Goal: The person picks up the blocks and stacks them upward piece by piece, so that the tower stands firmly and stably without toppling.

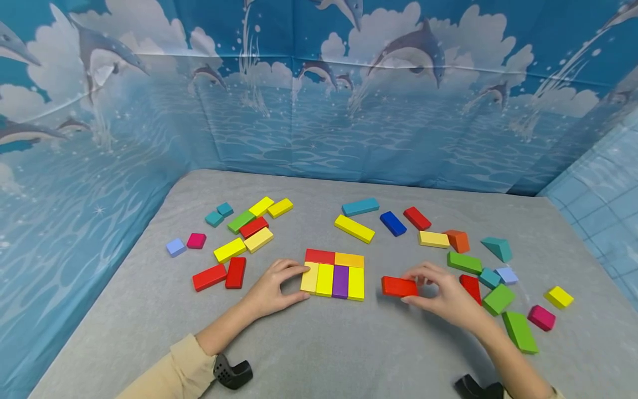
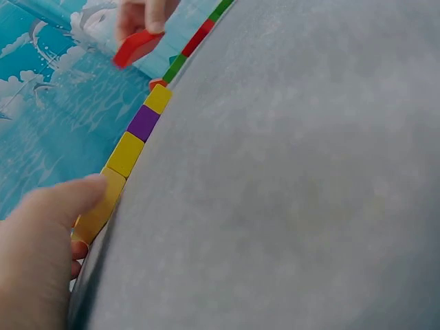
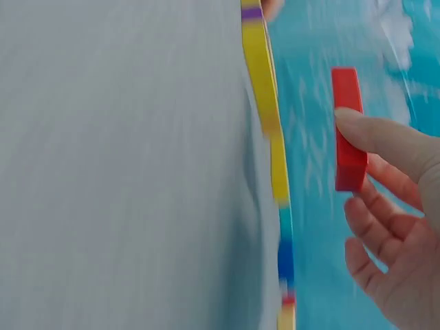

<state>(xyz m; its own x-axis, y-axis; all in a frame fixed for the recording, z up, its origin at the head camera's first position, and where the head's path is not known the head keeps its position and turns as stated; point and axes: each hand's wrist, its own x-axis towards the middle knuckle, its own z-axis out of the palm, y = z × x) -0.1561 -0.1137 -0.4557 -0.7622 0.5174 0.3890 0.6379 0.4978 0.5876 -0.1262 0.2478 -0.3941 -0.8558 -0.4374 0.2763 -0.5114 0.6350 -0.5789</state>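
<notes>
In the head view, my right hand [image 1: 441,291] pinches a red rectangular block [image 1: 397,286] between thumb and fingers, raised over the table. The right wrist view shows the thumb on one face of that red block [image 3: 348,130]. A flat rectangle of blocks lies to its left: a red block [image 1: 320,256] and an orange block [image 1: 349,260] above a row of a pale yellow block [image 1: 309,278], a yellow block [image 1: 325,280], a purple block [image 1: 340,282] and another yellow block [image 1: 356,284]. My left hand [image 1: 276,288] touches the pale yellow block's left side, thumb and index spread apart.
Loose blocks lie left of the rectangle, among them a red block [image 1: 235,272] and a green block [image 1: 241,221]. Behind are a long yellow block [image 1: 354,229] and a dark blue block [image 1: 393,224]. Several blocks, including a green block [image 1: 520,332], lie around my right forearm.
</notes>
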